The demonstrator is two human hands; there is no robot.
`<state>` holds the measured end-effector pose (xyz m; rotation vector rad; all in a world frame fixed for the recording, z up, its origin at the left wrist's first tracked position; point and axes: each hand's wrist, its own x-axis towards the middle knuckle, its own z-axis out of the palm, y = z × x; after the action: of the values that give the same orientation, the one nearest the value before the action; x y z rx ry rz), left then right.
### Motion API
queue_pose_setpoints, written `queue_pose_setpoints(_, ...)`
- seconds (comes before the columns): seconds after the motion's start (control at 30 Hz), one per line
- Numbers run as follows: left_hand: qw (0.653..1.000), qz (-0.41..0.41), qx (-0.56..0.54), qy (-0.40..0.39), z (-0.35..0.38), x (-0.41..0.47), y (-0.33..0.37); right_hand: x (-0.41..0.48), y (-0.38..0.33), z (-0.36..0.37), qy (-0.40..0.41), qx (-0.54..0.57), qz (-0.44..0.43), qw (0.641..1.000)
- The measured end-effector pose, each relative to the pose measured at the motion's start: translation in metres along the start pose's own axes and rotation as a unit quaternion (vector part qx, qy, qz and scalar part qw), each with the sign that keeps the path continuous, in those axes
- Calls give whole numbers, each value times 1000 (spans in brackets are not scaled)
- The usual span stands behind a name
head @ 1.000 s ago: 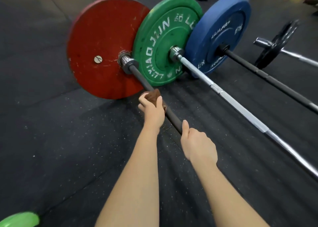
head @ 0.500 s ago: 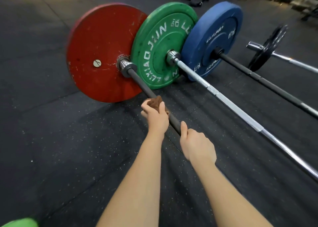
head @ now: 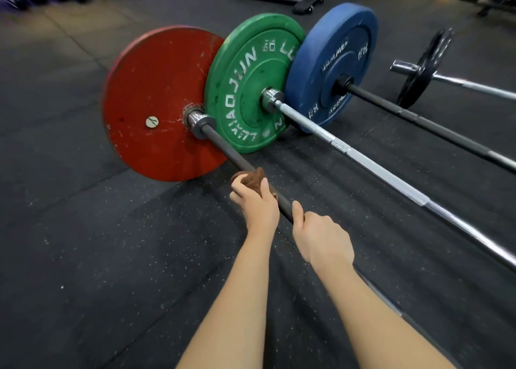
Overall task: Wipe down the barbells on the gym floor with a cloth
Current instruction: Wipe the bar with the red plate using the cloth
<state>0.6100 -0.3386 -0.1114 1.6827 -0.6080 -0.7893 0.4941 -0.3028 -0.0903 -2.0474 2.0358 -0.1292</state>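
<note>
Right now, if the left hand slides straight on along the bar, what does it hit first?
Left hand, gripping the brown cloth round the dark bar, would probably meet the steel collar in front of the red plate first; bare bar until there.

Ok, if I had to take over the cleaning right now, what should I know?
Left hand grips the brown cloth, wrapped over the dark bar near the red plate.
Right hand grips the same bar just behind it, with no cloth.
Done: cannot tell how much of this bar is wiped.
Left: the stretch up to the red plate, then probably the silver bar, the black bar and the thin-plate bar lying alongside, none of them touched by a hand.
</note>
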Motion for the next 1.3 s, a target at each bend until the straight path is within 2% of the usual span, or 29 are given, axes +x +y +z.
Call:
queue_pose_setpoints(0.1,999,18,47,-2,-5,23,3,-1,0,1,7,-15,-2,1000)
queue_pose_setpoints(0.3,988,-31,147,-34,-22,89,26,-3,-1,2,6,-32,6,999)
queue_pose_setpoints(0.4,967,-55,240,-60,-29,113,46,-4,-2,-1,9,-14,2,1000)
queue_pose_setpoints(0.47,939,-88,320,-88,-31,120,65,-4,-2,-2,7,-23,2,1000)
queue_pose_setpoints(0.53,918,-111,367,-100,-30,121,79,-5,-2,-3,0,-19,3,1000)
queue_pose_setpoints(0.57,919,-103,369,-93,-30,119,79,-4,-3,-3,-3,-16,2,1000)
queue_pose_setpoints(0.63,948,-79,304,-49,-26,110,68,-4,-3,-4,0,-17,-2,1000)
queue_pose_setpoints(0.73,988,-33,149,18,-17,102,36,-3,-4,-3,5,-28,-1,1000)
queue_pose_setpoints(0.83,998,4,39,49,-12,99,17,-1,-3,-1,5,-32,6,999)
queue_pose_setpoints(1.03,995,42,79,35,-20,119,17,-3,-1,1,8,-30,12,999)
queue_pose_setpoints(1.17,994,-37,98,39,-33,164,49,-3,-4,0,7,-37,8,999)
queue_pose_setpoints(1.3,995,-50,67,48,-25,146,47,-3,-5,-3,-1,-50,10,999)
